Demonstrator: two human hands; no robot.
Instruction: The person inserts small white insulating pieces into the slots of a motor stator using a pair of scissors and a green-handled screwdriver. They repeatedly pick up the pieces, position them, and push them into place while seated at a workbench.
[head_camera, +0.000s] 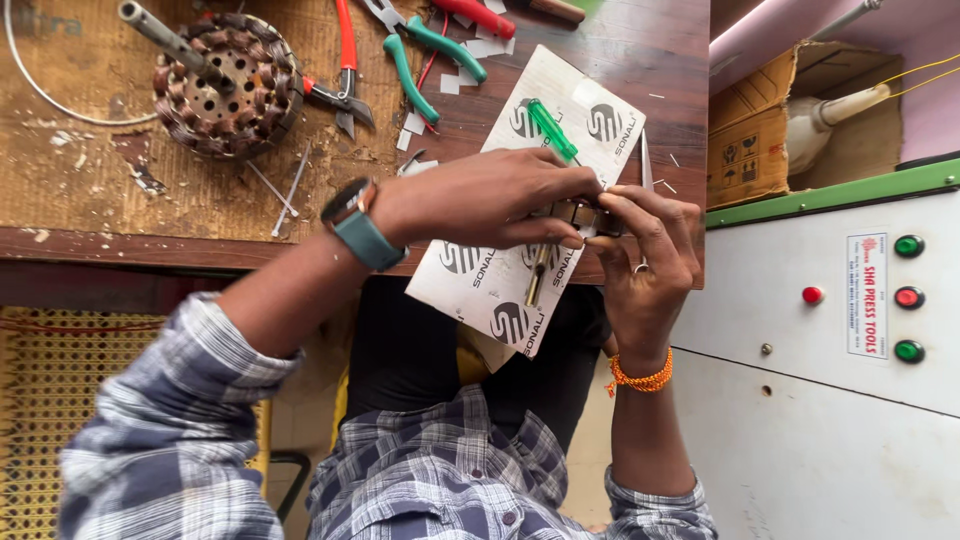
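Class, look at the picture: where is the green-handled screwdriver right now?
The screwdriver lies on the white card at the bench edge, passing under both hands, right of the copper-wound motor core.

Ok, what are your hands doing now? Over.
Left hand and right hand pinch small metal part together. Green-handled screwdriver under them, on white card. Nothing blocking.

The shirt sleeve (170, 430) at lower left is plaid — grey-blue, white and dark navy. On the left wrist, a teal watch strap (368, 240); on the right, an orange beaded band (640, 380). The screwdriver (551, 130) at centre has a translucent green handle, above a white card (500, 290) with grey round marks. Upper middle — red-handled pliers (345, 50) and teal-handled cutters (430, 50) on the brown counter (80, 170).
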